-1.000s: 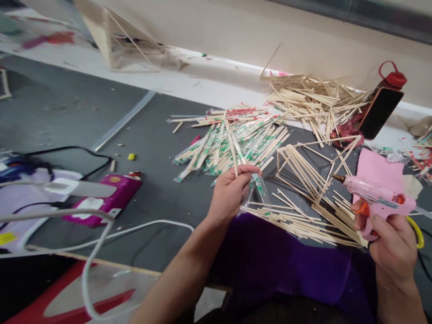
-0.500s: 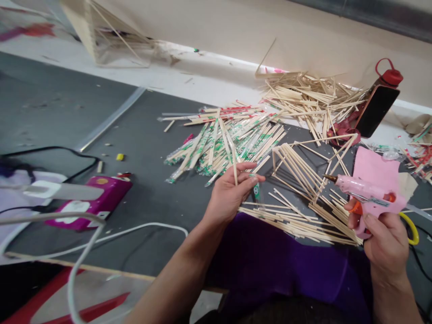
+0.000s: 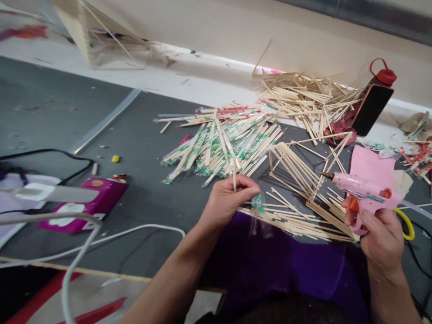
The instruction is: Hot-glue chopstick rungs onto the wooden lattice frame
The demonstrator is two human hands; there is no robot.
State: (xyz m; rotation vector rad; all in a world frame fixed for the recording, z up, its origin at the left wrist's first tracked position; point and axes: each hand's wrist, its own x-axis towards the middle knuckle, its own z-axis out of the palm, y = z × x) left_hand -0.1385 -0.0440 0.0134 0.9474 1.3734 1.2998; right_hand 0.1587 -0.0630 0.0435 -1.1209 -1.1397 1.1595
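Observation:
My left hand (image 3: pixel 225 198) is closed with thumb and fingers together. A pale wooden chopstick (image 3: pixel 234 173) stands up out of it. A clear wrapper with green print (image 3: pixel 258 203) hangs by the fingertips; whether they still grip it I cannot tell. In my right hand (image 3: pixel 381 234) is a pink glue gun (image 3: pixel 362 189), its nozzle pointing left and a finger by the orange trigger. Left of the nozzle stands a frame of joined sticks (image 3: pixel 297 168). Loose chopsticks (image 3: pixel 293 220) lie between my hands, and wrapped chopsticks (image 3: pixel 219 148) are heaped beyond my left hand.
A larger pile of bare sticks (image 3: pixel 303 90) lies against the wall. Near it are a red-capped bottle (image 3: pixel 385 76) and a phone (image 3: pixel 373 108). At left are a magenta box (image 3: pixel 84 204) and a white cable (image 3: pixel 141 229). Yellow-handled scissors (image 3: pixel 408 225) lie beside my right hand.
The green-printed wrapper now hangs lower, below my left fingertips. My left fingers have drawn in closer together. The glue gun stays in my right hand, and the whole view has shifted slightly.

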